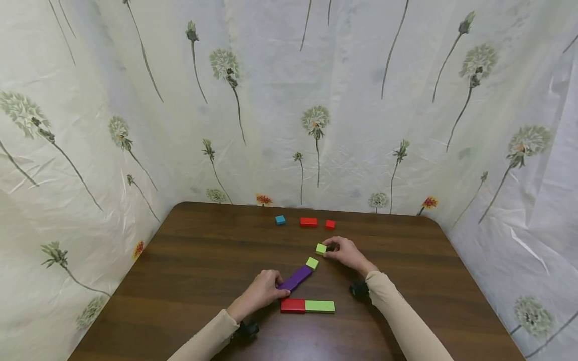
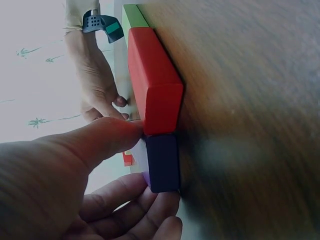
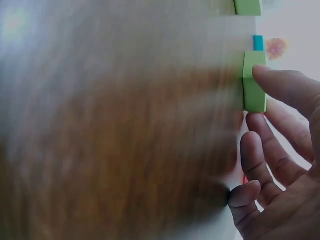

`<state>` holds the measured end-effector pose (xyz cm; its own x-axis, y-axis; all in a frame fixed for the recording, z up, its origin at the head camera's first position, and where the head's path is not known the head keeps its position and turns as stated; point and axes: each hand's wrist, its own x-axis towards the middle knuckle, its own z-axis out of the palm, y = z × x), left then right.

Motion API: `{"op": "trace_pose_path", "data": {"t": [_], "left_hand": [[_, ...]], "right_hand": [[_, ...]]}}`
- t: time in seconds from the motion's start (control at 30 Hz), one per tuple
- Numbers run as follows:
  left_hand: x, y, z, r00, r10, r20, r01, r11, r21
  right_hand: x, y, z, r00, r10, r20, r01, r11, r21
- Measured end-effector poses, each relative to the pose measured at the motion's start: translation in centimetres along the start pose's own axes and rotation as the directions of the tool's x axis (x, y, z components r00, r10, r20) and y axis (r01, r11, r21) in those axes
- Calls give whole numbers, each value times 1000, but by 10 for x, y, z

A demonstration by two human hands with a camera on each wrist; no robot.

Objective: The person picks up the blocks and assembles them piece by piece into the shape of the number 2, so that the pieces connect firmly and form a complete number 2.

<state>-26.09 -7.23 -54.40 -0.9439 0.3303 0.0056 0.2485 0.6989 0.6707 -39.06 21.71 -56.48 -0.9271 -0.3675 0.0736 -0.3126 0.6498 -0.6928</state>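
My left hand (image 1: 261, 290) holds the near end of a long purple block (image 1: 296, 279) between thumb and fingers; the block lies diagonally on the table. In the left wrist view, the purple block's dark end face (image 2: 164, 164) meets a corner of the red block (image 2: 157, 75). That red block lies end to end with a long green block (image 1: 319, 307). A small green block (image 1: 311, 263) touches the purple block's far end. My right hand (image 1: 346, 252) pinches another small green block (image 3: 255, 92), a short gap beyond the first.
Toward the back of the brown wooden table (image 1: 217, 250) lie a blue block (image 1: 280, 219), a longer red block (image 1: 308, 221) and a small red block (image 1: 330, 224), spaced apart. A flower-printed curtain (image 1: 271, 100) surrounds the table's back and sides.
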Motion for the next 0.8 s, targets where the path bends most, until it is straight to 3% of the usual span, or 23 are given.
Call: {"op": "trace_pose_path", "data": {"t": [0.57, 0.8], "left_hand": [[0, 0, 0, 1000, 2, -7, -2, 1000, 5], [0, -1, 1, 1000, 8, -6, -8, 1000, 7]], "right_hand": [[-2, -7, 0, 995, -76, 70, 77, 997, -14], [-1, -7, 4, 995, -85, 56, 88, 995, -52]]}}
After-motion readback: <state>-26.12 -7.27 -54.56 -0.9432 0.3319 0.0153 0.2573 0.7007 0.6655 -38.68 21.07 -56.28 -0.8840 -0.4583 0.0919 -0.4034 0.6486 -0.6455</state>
